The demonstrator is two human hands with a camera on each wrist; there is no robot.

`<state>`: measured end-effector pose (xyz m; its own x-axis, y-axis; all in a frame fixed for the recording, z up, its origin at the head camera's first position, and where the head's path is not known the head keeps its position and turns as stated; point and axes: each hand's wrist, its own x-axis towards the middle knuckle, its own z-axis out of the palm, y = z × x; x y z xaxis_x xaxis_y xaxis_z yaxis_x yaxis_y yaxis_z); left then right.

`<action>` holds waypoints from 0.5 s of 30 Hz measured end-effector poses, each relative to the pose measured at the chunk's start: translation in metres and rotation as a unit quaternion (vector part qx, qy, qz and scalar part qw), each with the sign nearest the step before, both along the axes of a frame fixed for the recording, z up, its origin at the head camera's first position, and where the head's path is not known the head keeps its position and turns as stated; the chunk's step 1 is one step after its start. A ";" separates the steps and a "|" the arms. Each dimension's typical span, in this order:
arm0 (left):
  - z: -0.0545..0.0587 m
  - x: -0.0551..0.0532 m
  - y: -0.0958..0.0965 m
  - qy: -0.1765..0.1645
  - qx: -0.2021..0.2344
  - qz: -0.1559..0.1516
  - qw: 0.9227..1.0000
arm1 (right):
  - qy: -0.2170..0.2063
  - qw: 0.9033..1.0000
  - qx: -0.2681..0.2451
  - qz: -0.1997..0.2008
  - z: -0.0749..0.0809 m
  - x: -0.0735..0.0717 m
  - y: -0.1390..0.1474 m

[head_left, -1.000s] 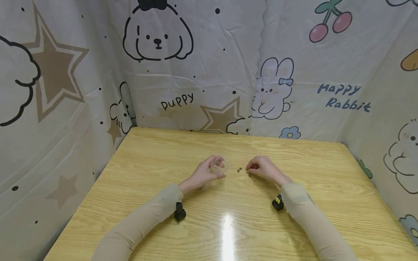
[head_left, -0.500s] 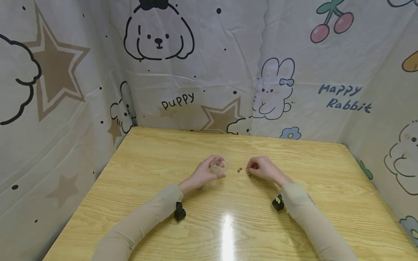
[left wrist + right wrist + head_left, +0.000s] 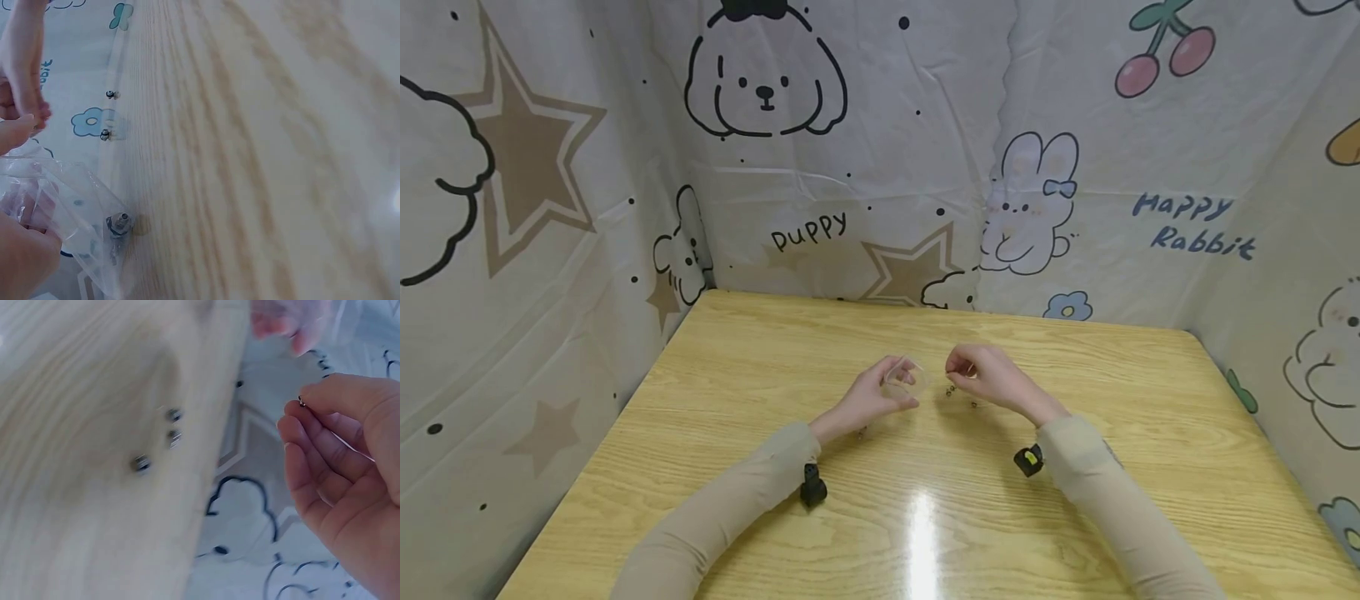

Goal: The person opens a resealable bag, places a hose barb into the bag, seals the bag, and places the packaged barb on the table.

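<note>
My left hand (image 3: 872,394) grips a clear plastic bag (image 3: 72,194), whose mouth is spread between thumb and fingers. A small silvery metal part (image 3: 119,224) overlaps the bag's lower corner in the left wrist view. To the right of the bag, my right hand (image 3: 992,377) is raised a little over the table. Its thumb and index finger pinch a tiny dark metal piece (image 3: 302,402), mostly hidden by the fingertips. Below that hand, several small metal parts (image 3: 141,464) lie on the table, blurred in the right wrist view.
The wood-grain table (image 3: 760,358) reaches back to a pale printed cloth (image 3: 880,167) hanging on the far side and both flanks. A black wrist camera (image 3: 812,487) sits at the left cuff, another camera (image 3: 1028,459) at the right. Glare marks the table's front middle.
My right hand has lifted from the tabletop and moved left toward the bag, with the tiny metal piece pinched in its fingertips. The left hand and the bag have stayed in place.
</note>
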<state>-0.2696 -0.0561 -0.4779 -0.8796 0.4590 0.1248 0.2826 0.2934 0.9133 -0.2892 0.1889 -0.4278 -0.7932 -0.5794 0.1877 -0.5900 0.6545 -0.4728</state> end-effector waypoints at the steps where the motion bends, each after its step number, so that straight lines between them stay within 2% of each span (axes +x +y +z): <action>1: 0.000 0.000 0.000 0.000 0.000 -0.001 1.000 | 0.003 1.000 -0.005 0.006 0.004 0.001 -0.003; 8: 0.000 0.000 -0.002 -0.010 0.006 -0.008 1.000 | 0.045 0.997 -0.025 0.048 0.024 0.009 -0.023; 12: -0.001 0.000 -0.002 -0.016 0.006 -0.012 1.000 | 0.069 0.995 -0.029 0.072 0.028 0.011 -0.034; 15: -0.001 0.000 -0.002 -0.020 0.004 -0.006 1.000 | 0.070 0.993 -0.033 0.086 0.029 0.012 -0.042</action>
<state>-0.2693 -0.0580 -0.4789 -0.8783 0.4688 0.0937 0.2497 0.2828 0.9261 -0.2769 0.1468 -0.3990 -0.6467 -0.6866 0.3321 -0.7537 0.5085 -0.4164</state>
